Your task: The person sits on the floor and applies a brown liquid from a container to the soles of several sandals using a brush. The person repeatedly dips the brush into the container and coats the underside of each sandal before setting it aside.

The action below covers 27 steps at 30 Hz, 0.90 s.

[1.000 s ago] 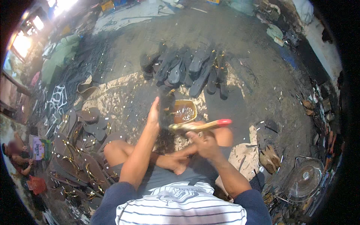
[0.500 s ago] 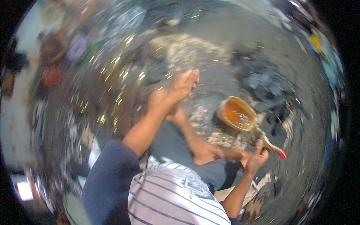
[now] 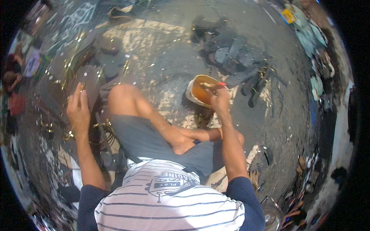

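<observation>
My right hand is closed around a brush with a pale handle and a red end. The brush is at the mouth of a pale tub holding an amber liquid; its bristles cannot be made out. On the far left, my left hand reaches forward with its fingers stretched out over a brown sandal. Gold-coloured bits shine by the fingertips, and motion smears whether they touch. More sandals with gold trim lie around this hand.
Dark soles and straps lie heaped beyond the tub to the right. A dark shoe-like piece is at the far edge of a worn, pale-patched mat. Teal cloth or bags line the right side. My crossed legs sit close behind the tub.
The view has swung and steadied. My left hand has gone from in front of my knee to the sandals at left. My right hand has lifted the brush from beside the tub to its mouth.
</observation>
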Available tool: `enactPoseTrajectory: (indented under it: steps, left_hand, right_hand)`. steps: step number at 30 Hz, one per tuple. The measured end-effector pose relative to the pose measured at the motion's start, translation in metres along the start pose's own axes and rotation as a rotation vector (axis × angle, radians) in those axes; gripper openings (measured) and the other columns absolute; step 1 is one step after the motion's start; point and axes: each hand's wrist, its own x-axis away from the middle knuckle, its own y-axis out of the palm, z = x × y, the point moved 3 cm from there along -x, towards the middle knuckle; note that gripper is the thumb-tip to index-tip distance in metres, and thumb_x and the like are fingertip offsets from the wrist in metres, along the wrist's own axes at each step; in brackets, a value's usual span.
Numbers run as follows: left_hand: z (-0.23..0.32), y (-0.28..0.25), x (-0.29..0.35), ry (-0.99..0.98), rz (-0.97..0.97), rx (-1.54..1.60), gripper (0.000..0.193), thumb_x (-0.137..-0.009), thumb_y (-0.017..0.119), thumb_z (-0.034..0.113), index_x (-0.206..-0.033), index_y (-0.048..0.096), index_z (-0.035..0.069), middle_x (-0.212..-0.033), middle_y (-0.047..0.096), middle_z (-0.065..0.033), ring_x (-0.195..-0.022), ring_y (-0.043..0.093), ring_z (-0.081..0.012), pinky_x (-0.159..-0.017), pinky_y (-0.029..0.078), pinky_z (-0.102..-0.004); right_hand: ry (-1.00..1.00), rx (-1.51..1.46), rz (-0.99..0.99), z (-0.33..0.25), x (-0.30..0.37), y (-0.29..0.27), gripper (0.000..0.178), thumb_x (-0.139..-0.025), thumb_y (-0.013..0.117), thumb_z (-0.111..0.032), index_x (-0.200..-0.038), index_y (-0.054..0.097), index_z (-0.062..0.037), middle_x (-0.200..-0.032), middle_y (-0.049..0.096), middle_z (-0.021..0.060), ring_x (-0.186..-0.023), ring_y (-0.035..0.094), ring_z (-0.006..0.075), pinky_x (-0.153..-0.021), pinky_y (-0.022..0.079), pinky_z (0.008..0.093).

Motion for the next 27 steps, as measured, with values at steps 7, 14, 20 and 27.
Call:
enactPoseTrajectory:
  steps: [7,14,20,27]
  left_hand:
    - [0.043,0.031,0.05,0.133,-0.385,0.113,0.041,-0.091,0.071,0.033,-0.125,0.07,0.009,-0.116,0.065,-0.0142,-0.111,0.058,-0.0334,-0.097,0.042,-0.0475]
    - [0.061,0.053,0.051,0.324,-0.486,0.033,0.109,-0.063,0.089,0.038,-0.152,0.039,-0.001,-0.157,0.038,-0.023,-0.139,0.039,-0.0421,-0.116,0.03,-0.0529]
    - [0.149,0.043,-0.005,0.047,-0.593,1.043,0.096,-0.078,0.073,0.059,-0.149,0.047,-0.001,-0.152,0.048,-0.0206,-0.138,0.048,-0.0287,-0.115,0.035,-0.0398]
    - [0.231,0.104,0.071,-0.699,-0.804,2.069,0.065,-0.093,0.06,0.06,-0.131,0.06,0.006,-0.125,0.066,-0.0097,-0.114,0.061,-0.0286,-0.103,0.047,-0.0438]
  right_hand:
    - [0.33,-0.564,0.138,-0.021,0.012,-0.077,0.031,-0.091,0.075,-0.026,-0.119,0.073,-0.0127,-0.114,0.072,0.0134,-0.109,0.067,0.0252,-0.098,0.05,0.0411]
    - [0.384,0.291,0.035,0.037,0.048,-0.155,0.029,-0.087,0.076,-0.028,-0.111,0.074,-0.0124,-0.103,0.07,0.0133,-0.105,0.059,0.0335,-0.09,0.044,0.0491]
    - [0.47,-0.863,0.512,-0.037,0.01,-0.18,0.035,-0.1,0.068,-0.029,-0.119,0.069,0.0007,-0.109,0.07,0.0033,-0.098,0.06,0.0106,-0.088,0.048,0.0284]
    - [0.116,-0.962,0.126,-0.192,0.006,-0.095,0.029,-0.102,0.064,-0.021,-0.121,0.063,-0.0004,-0.111,0.068,0.008,-0.103,0.063,0.0171,-0.091,0.05,0.0317]
